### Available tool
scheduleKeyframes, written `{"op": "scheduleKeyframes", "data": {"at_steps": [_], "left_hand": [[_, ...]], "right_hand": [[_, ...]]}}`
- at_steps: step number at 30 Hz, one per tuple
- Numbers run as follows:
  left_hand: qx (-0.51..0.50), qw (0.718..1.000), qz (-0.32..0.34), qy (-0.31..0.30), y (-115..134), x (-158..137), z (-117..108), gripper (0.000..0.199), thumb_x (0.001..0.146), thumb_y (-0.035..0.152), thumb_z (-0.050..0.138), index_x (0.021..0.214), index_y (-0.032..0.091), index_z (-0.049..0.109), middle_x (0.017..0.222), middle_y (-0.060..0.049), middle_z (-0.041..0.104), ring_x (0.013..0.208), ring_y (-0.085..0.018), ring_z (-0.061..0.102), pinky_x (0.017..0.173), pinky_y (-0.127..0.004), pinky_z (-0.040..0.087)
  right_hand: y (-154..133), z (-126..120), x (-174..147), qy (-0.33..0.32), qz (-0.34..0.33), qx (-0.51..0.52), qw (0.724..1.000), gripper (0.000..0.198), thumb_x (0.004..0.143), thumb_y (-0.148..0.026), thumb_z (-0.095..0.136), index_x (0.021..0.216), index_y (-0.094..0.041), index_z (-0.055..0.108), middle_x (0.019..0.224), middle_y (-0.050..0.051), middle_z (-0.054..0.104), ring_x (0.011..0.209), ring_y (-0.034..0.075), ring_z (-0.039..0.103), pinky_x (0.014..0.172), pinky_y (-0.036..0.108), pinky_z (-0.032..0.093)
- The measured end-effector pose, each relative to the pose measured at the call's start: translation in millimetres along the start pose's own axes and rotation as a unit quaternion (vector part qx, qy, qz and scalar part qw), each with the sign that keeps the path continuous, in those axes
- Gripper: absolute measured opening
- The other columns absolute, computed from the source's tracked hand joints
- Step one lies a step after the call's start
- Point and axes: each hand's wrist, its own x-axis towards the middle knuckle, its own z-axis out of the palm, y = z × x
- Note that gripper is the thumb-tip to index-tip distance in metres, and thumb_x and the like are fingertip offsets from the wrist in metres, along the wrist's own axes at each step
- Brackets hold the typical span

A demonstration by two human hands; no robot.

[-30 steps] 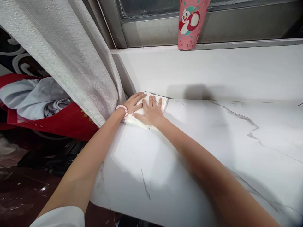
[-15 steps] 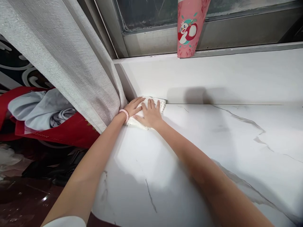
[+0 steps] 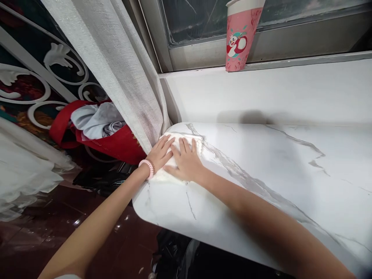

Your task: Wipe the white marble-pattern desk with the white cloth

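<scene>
A white cloth lies flat on the white marble-patterned tabletop, near its rounded left end. My left hand, with a pink coiled band at the wrist, rests on the cloth's left part, fingers stretched out. Just to its right, my right hand presses flat on the same cloth with its fingers spread. The two hands nearly meet at the middle of the cloth. Part of the cloth is hidden beneath them.
A pink paper cup stands on the window ledge behind the table. At the left hangs a light grey curtain, close to my left hand. Beside it, a red bag holds pale clothes. Dark items sit below the table's front edge.
Both hands and the cloth have come back from the wall corner toward the table's front edge. The view has shifted too, so more of the table's rounded end and the floor shows.
</scene>
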Motion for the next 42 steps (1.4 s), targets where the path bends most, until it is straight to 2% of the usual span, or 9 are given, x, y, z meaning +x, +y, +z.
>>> {"op": "scheduleKeyframes", "data": {"at_steps": [6, 10, 14, 18, 24, 31, 34, 37, 42], "left_hand": [[0.014, 0.998, -0.056, 0.024, 39, -87, -11, 0.053, 0.098, 0.038, 0.028, 0.147, 0.018, 0.033, 0.156, -0.011, 0.029, 0.146, -0.026, 0.02, 0.118, -0.05, 0.022], [0.032, 0.995, -0.077, 0.048, 72, -123, -9, 0.051, 0.1, 0.037, 0.028, 0.149, 0.023, 0.029, 0.155, -0.01, 0.031, 0.145, -0.026, 0.022, 0.117, -0.051, 0.025], [0.04, 0.995, -0.069, 0.054, 101, -134, -5, 0.051, 0.1, 0.034, 0.028, 0.151, 0.025, 0.023, 0.156, -0.01, 0.027, 0.146, -0.027, 0.019, 0.117, -0.053, 0.025], [0.024, 0.996, -0.071, 0.047, 108, -124, -4, 0.051, 0.1, 0.035, 0.029, 0.149, 0.022, 0.028, 0.155, -0.011, 0.03, 0.146, -0.027, 0.019, 0.117, -0.052, 0.024], [0.001, 0.999, -0.045, 0.011, 80, -73, -3, 0.054, 0.096, 0.039, 0.03, 0.147, 0.021, 0.032, 0.156, -0.01, 0.028, 0.147, -0.027, 0.017, 0.119, -0.05, 0.021], [-0.006, 1.0, -0.018, -0.01, 41, 70, 22, 0.054, 0.091, 0.035, 0.037, 0.142, 0.018, 0.038, 0.155, -0.009, 0.031, 0.146, -0.027, 0.018, 0.12, -0.047, 0.017], [-0.005, 1.0, 0.016, -0.019, 44, 132, 38, 0.053, 0.091, 0.034, 0.039, 0.141, 0.017, 0.04, 0.153, -0.011, 0.036, 0.145, -0.027, 0.022, 0.119, -0.047, 0.015], [-0.003, 1.0, 0.006, -0.026, 57, 174, 50, 0.055, 0.092, 0.033, 0.04, 0.143, 0.013, 0.038, 0.154, -0.013, 0.033, 0.144, -0.026, 0.023, 0.119, -0.044, 0.016], [-0.019, 0.999, 0.024, -0.021, 72, 191, 58, 0.05, 0.094, 0.036, 0.037, 0.142, 0.02, 0.04, 0.152, -0.009, 0.037, 0.144, -0.025, 0.025, 0.119, -0.046, 0.017]], "right_hand": [[-41, -9, -53, -0.023, -0.059, 0.081, 0.995, 0.091, 0.089, -0.071, 0.034, 0.148, -0.002, 0.031, 0.156, 0.028, 0.017, 0.147, 0.04, 0.005, 0.116, 0.064, -0.002], [-49, -22, -88, -0.042, -0.088, 0.112, 0.989, 0.088, 0.09, -0.068, 0.035, 0.147, -0.002, 0.031, 0.156, 0.028, 0.017, 0.147, 0.04, 0.003, 0.116, 0.064, -0.001], [-44, -35, -111, -0.055, -0.102, 0.119, 0.986, 0.085, 0.09, -0.065, 0.038, 0.147, -0.002, 0.032, 0.156, 0.028, 0.016, 0.147, 0.039, 0.003, 0.116, 0.065, 0.001], [-34, -39, -112, -0.067, -0.106, 0.109, 0.986, 0.086, 0.09, -0.065, 0.038, 0.147, -0.002, 0.031, 0.156, 0.028, 0.016, 0.147, 0.04, 0.003, 0.116, 0.065, 0.0], [-9, -31, -78, -0.062, -0.083, 0.072, 0.992, 0.088, 0.089, -0.067, 0.036, 0.147, -0.002, 0.03, 0.156, 0.028, 0.018, 0.146, 0.041, 0.006, 0.115, 0.065, -0.001], [77, -28, -1, -0.04, 0.004, 0.024, 0.999, 0.082, 0.088, -0.065, 0.042, 0.148, -0.01, 0.033, 0.157, 0.024, 0.02, 0.147, 0.037, 0.011, 0.116, 0.058, -0.002], [120, -34, 19, -0.026, 0.059, 0.017, 0.998, 0.075, 0.09, -0.062, 0.041, 0.147, -0.015, 0.036, 0.158, 0.02, 0.021, 0.147, 0.034, 0.012, 0.117, 0.056, -0.001], [153, -40, 26, -0.002, 0.096, 0.016, 0.995, 0.07, 0.091, -0.061, 0.04, 0.146, -0.017, 0.038, 0.158, 0.017, 0.022, 0.147, 0.033, 0.013, 0.115, 0.058, 0.001], [170, -46, 20, 0.014, 0.119, 0.025, 0.992, 0.068, 0.09, -0.06, 0.04, 0.144, -0.019, 0.041, 0.157, 0.017, 0.024, 0.146, 0.034, 0.015, 0.114, 0.061, 0.003]]}}
